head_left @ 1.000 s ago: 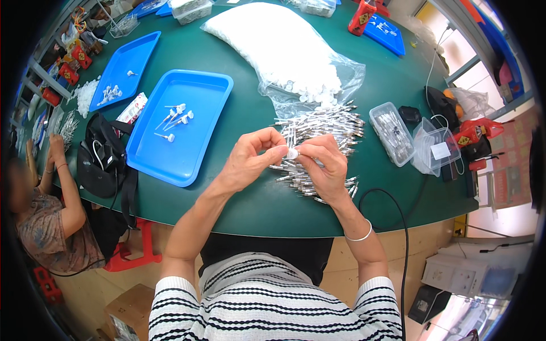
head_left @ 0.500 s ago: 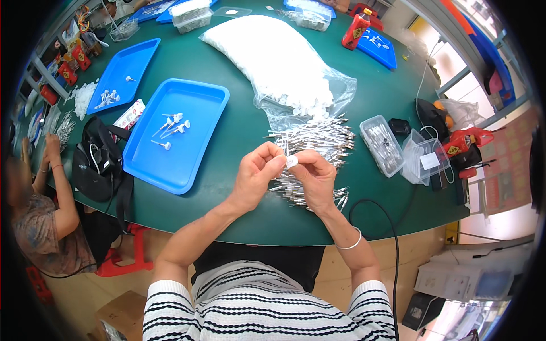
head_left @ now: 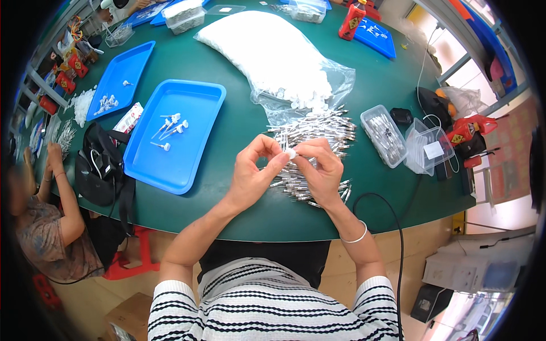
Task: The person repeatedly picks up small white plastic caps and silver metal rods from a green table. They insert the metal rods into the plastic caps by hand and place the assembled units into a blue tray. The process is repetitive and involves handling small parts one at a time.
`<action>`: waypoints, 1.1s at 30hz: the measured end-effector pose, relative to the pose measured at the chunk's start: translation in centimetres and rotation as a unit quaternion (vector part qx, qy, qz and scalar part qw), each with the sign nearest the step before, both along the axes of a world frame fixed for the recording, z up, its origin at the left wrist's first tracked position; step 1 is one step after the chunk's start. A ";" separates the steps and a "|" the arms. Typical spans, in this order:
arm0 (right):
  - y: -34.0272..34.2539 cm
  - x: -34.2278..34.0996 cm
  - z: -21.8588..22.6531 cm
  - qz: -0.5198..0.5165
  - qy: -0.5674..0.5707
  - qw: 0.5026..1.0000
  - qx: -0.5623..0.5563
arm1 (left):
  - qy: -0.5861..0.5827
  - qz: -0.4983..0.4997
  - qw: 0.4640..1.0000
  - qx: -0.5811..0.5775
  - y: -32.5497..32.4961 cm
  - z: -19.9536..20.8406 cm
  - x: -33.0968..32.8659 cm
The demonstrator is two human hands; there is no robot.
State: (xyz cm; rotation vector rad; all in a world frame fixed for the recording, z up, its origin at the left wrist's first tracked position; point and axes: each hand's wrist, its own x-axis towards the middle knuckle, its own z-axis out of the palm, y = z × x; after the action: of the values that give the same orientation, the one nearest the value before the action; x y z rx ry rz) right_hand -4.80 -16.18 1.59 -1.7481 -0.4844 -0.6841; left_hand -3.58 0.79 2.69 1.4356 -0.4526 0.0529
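- Head view, grip: the left hand [head_left: 254,170] has thumb and forefinger closed on a small white cap [head_left: 292,153]; the right hand [head_left: 321,169] pinches the same piece from the opposite side. Neither hand is released.
- Head view, location of the piece: between the two sets of fingertips, above the near part of the pile of metal stems [head_left: 327,132]. Whether a stem is seated in it cannot be told; the fingers cover that part.
- Head view, done: a small group of capped stems [head_left: 177,128] lies in the near blue tray [head_left: 199,108], left of the hands. Each shows a white head on a thin shaft. Most of that tray's floor is bare, so output there is judged to be at an early stage.
- Head view, left: the pile of metal stems remains large, and the clear plastic bag [head_left: 267,51] beyond it is bulky with white caps, some spilling from its mouth toward the pile. A clear box [head_left: 396,163] to the right holds more slender metal parts.
- Head view, surroundings: a co-worker [head_left: 48,227] sits at the far left of the green table [head_left: 273,221]; another blue tray [head_left: 116,79] holds a few similar pieces.
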 end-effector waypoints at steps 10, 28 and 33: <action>0.1 -0.1 -0.1 0.016 0.015 0.999 0.026 | 0.079 -0.052 0.995 -0.042 0.5 0.2 0.1; 0.2 -0.4 -0.6 0.104 0.129 0.968 0.187 | 0.113 -0.079 0.980 -0.144 -0.2 -0.7 0.0; -0.2 0.0 -0.8 0.118 0.114 0.971 0.172 | 0.116 -0.090 0.981 -0.125 0.3 -0.2 0.1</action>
State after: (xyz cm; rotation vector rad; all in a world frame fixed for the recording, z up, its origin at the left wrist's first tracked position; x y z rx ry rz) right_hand -4.85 -16.40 0.83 -1.3927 -0.3815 -0.3653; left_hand -3.46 1.05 2.47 1.1327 -0.3680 -0.1952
